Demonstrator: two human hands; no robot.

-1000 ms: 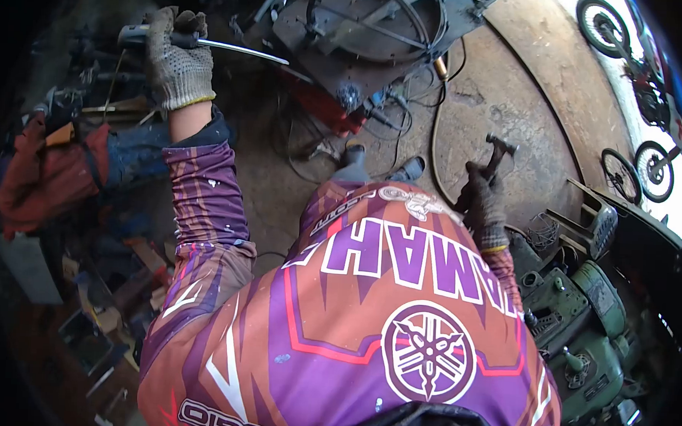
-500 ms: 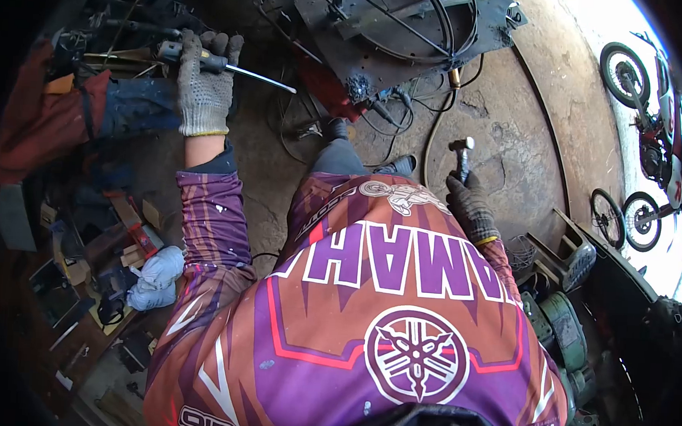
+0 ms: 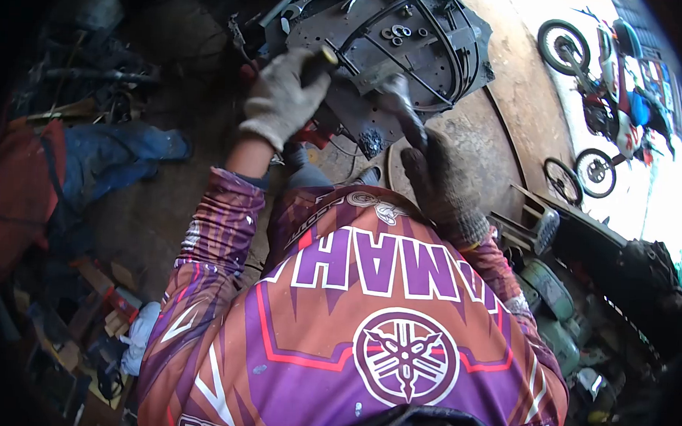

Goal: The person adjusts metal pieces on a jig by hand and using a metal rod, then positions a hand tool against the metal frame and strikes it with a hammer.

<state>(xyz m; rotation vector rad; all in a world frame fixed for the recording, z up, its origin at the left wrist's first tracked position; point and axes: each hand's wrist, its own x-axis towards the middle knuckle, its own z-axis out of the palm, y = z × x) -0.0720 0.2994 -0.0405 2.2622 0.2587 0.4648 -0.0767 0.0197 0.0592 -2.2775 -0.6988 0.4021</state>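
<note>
Wearing a pale work glove, my left hand (image 3: 285, 96) is closed round a screwdriver (image 3: 327, 58) at the left edge of a dark metal plate (image 3: 361, 111). The handle's end shows; the shaft cannot be made out. My right hand (image 3: 449, 183), in a darker glove, grips a hammer (image 3: 413, 128), whose blurred head (image 3: 394, 86) is over the plate. Curved metal bars (image 3: 458, 51) form a frame on the plate. Several small metal rings (image 3: 398, 33) and a wrench (image 3: 293, 11) lie on it.
A person in blue trousers (image 3: 115, 146) and a red top (image 3: 22, 191) is at the left. Motorcycles (image 3: 616, 95) stand at the upper right, green machinery (image 3: 547, 290) at lower right. Boxes and tools (image 3: 86, 301) clutter the lower left.
My left hand has moved right and down with the screwdriver. My right hand has risen with the hammer, its head now over the plate. The view has shifted, showing the rings on the plate.
</note>
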